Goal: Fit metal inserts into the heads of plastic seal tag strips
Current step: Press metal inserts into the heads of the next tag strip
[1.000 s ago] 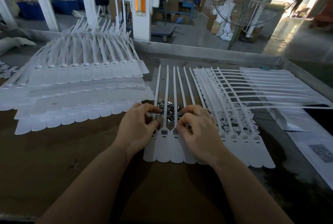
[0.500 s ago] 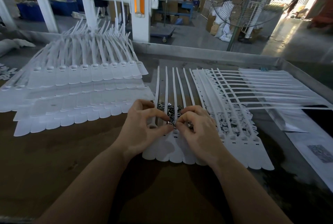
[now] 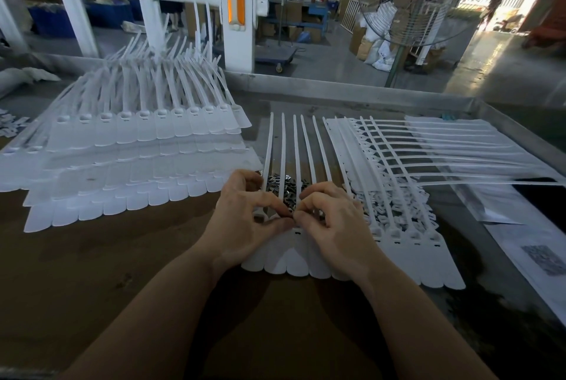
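Observation:
A joined row of white seal tag strips (image 3: 295,261) lies on the brown table in front of me, tails pointing away. A heap of small metal inserts (image 3: 283,185) sits under the tails just beyond my fingers. My left hand (image 3: 245,223) and my right hand (image 3: 332,220) meet over the strip heads, fingertips almost touching. Both hands have thumb and forefinger pinched together at the head of one strip; a small dark insert seems to sit between the fingertips, but which hand holds it is hidden.
A big stack of white tag strips (image 3: 137,147) fills the left of the table. More strips (image 3: 428,159) fan out to the right, over loose white pieces (image 3: 395,205). Printed paper sheets (image 3: 539,257) lie by the right metal table rim (image 3: 514,128).
Both hands have drawn closer together over the strip heads. The left thumb and forefinger moved right to meet the right fingertips.

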{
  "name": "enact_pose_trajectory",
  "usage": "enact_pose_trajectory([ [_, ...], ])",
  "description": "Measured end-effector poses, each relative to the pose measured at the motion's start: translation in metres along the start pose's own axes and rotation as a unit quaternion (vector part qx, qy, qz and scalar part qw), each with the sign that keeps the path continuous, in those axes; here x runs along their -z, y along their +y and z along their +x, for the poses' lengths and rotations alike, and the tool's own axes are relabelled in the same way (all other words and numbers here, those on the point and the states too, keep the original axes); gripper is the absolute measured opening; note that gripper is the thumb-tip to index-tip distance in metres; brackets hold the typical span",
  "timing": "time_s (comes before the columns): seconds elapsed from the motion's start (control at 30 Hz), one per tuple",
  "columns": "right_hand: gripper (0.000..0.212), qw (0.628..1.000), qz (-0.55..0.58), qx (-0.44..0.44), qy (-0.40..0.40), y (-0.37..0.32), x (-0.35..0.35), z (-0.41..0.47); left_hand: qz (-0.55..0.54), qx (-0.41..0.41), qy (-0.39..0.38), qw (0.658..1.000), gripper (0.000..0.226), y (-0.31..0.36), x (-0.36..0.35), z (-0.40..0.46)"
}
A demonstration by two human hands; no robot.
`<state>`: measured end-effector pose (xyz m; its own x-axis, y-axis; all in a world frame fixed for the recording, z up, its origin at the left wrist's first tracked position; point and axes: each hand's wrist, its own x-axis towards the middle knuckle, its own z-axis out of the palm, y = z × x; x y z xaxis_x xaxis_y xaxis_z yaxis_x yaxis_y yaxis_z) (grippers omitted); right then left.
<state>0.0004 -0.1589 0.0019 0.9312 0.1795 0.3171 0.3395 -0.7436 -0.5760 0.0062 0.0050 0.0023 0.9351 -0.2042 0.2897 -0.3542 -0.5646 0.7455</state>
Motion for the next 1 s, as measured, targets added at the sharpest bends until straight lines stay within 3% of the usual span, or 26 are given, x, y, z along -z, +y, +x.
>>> enact_pose_trajectory([
  [0.67, 0.017, 1.0, 0.012, 0.005, 0.005, 0.0048, 0.0016, 0.0007, 0.02, 0.04, -0.007, 0.999, 0.023, -0.0041, 0.0005, 0.003],
  [1.0, 0.006, 0.999, -0.037, 0.01, -0.028, 0.0068, 0.0031, 0.0013, 0.037, 0.035, -0.008, 0.999, 0.022, -0.0038, 0.0005, 0.0044],
])
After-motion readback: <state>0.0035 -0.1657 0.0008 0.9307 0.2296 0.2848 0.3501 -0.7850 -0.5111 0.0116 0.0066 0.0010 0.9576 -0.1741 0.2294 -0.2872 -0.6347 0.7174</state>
